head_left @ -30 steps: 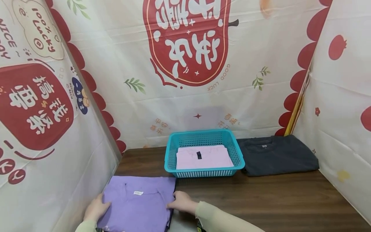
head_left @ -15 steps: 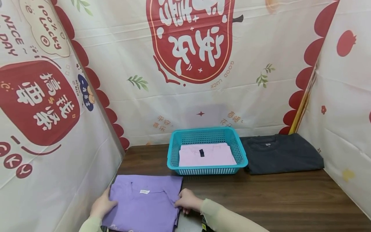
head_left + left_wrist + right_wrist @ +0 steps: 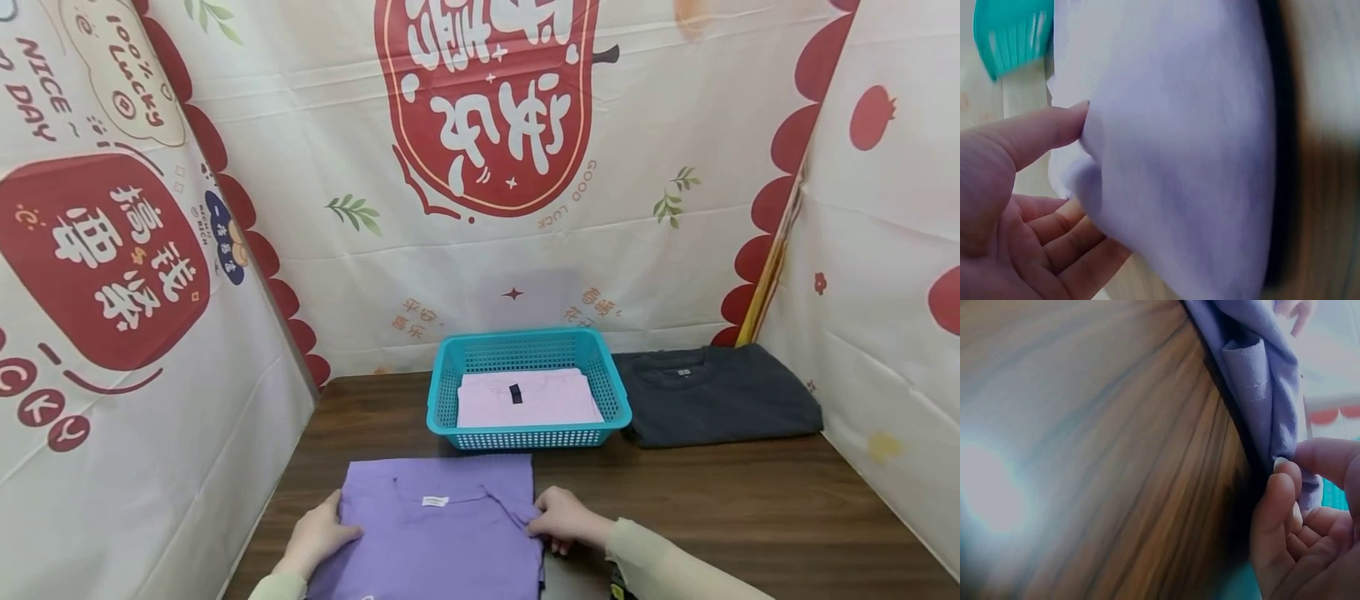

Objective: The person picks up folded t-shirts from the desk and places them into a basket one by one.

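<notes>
A folded purple T-shirt (image 3: pixel 442 533) with a white neck label lies spread between both hands, neckline toward the basket. My left hand (image 3: pixel 318 533) pinches its left side, thumb on top and fingers underneath; the left wrist view shows the cloth (image 3: pixel 1179 137) bulging beside the thumb. On the opposite side my right hand (image 3: pixel 566 517) pinches the edge between thumb and fingers. In the right wrist view the folded layers (image 3: pixel 1250 381) hang along that edge, close over the wood. The shirt's near end runs out of the head view.
Just beyond the shirt stands a turquoise basket (image 3: pixel 528 439) holding a folded pink garment (image 3: pixel 551 407) with a dark label. A folded dark grey T-shirt (image 3: pixel 723 400) lies right of it on the wooden table (image 3: pixel 720 500). Printed cloth walls (image 3: pixel 247 292) enclose the back and sides.
Both hands have moved to the right with the purple T-shirt between them, away from the left cloth wall to in front of the basket. The basket and grey shirt stay put.
</notes>
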### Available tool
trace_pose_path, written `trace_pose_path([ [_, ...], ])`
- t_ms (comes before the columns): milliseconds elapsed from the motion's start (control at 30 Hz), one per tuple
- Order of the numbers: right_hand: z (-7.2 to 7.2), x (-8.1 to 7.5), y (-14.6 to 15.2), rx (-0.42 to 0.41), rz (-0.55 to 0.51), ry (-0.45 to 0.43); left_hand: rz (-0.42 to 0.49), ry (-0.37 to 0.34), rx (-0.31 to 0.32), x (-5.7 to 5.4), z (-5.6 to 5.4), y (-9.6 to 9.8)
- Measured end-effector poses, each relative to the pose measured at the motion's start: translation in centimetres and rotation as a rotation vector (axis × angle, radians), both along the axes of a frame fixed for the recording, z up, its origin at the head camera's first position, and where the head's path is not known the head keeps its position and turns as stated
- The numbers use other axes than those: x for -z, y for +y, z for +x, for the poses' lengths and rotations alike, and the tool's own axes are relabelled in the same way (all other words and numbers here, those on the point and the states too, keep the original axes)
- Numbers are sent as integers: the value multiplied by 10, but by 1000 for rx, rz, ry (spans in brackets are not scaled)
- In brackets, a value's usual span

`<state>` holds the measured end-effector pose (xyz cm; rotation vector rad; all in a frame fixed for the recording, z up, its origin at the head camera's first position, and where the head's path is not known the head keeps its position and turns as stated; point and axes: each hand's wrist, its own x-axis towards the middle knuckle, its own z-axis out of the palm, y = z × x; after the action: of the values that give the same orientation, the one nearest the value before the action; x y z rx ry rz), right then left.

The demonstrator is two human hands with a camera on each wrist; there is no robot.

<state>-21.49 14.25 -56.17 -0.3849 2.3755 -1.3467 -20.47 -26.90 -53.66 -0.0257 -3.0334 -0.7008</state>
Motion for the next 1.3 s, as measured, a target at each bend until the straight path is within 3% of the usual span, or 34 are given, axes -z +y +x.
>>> trace_pose_path([
  [167,3,-5,46,32,20,-22,51,20,57,2,2,40],
  [367,12,-6,94,98,71,-31,106,-14,129,-1,11,84],
  [733,29,-11,147,153,96,-14,132,20,219,5,6,134],
  [867,32,-12,152,175,99,-17,109,-5,250,-1,5,135],
  [1067,36,-19,147,215,14,-69,78,-2,219,-21,8,115],
  [1167,38,-23,146,239,-29,-95,124,-56,252,-23,10,109],
  [1300,40,-23,146,264,-97,-135,263,-167,286,-19,11,109],
])
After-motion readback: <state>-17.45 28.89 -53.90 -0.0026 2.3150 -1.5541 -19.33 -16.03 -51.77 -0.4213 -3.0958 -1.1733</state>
